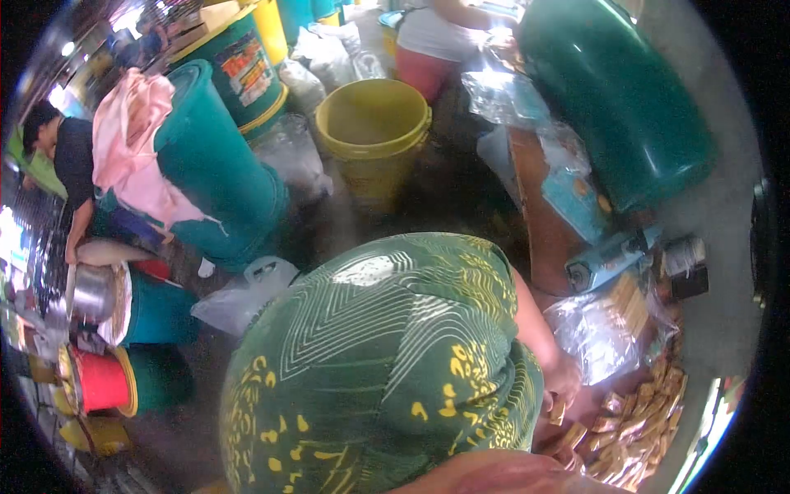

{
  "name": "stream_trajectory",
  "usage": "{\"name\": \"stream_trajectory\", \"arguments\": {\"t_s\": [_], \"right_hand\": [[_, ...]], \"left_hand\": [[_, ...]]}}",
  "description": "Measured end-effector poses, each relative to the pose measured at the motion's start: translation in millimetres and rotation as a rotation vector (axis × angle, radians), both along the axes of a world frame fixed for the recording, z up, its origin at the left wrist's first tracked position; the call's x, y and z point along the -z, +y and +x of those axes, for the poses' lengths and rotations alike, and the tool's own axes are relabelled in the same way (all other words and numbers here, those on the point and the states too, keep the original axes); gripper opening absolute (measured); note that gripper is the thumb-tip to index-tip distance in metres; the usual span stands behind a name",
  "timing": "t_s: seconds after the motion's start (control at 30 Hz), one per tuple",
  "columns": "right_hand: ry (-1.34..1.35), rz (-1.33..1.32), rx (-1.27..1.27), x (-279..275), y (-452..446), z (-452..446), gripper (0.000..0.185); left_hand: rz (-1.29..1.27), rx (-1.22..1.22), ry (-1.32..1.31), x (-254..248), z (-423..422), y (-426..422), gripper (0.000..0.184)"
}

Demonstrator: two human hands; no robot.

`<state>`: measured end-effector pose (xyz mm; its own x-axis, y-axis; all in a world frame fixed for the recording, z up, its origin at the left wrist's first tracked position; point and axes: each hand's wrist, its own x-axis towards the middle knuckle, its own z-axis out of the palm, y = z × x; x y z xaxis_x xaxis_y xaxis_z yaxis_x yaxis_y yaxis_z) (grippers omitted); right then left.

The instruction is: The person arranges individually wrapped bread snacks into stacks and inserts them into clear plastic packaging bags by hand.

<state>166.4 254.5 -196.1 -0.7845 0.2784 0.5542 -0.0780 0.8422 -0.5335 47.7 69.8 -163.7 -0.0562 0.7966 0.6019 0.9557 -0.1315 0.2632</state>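
Note:
Green patterned cloth (387, 354) fills the middle of the view. From its right side a bare arm comes down to my left hand (563, 376), whose fingers curl at a small brown packet (559, 410). Many similar packets (634, 428) lie heaped on the reddish surface just beside it. Bare skin, possibly my right arm (502, 476), crosses the bottom edge. My right hand's fingers are not clearly visible behind the cloth. Past the left hand is a clear plastic bag (605, 329) with brown packets inside.
A blue device (609, 259) stands beyond the bag, near a large green drum (617, 99). A yellow bucket (374, 119) and a teal drum (218, 165) with pink cloth stand ahead. Another person (78, 156) bends at far left beside a metal pot (95, 292).

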Motion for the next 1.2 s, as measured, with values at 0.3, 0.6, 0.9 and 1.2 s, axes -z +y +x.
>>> {"name": "stream_trajectory", "arguments": {"t_s": [0.3, 0.6, 0.9, 1.2], "right_hand": [[-0.017, -0.049, 0.007, 7.3, 1.3, -7.8, 0.021], [-0.019, -0.099, 0.112, 11.4, 35.7, 22.9, 0.026], [-0.105, 0.066, 0.283, -44.1, 13.6, 70.1, 0.038], [-0.023, -0.134, 0.357, -29.4, 14.3, 79.5, 0.039]], "left_hand": [[-0.016, -0.072, 0.022, 13.1, -5.3, 9.5, 0.034], [-0.094, 0.025, -0.140, -0.7, -3.5, 1.9, 0.026], [-0.119, 0.172, -0.466, -37.4, 6.4, 0.6, 0.030], [-0.355, -0.109, -0.087, -53.1, -84.8, 60.6, 0.034]]}}
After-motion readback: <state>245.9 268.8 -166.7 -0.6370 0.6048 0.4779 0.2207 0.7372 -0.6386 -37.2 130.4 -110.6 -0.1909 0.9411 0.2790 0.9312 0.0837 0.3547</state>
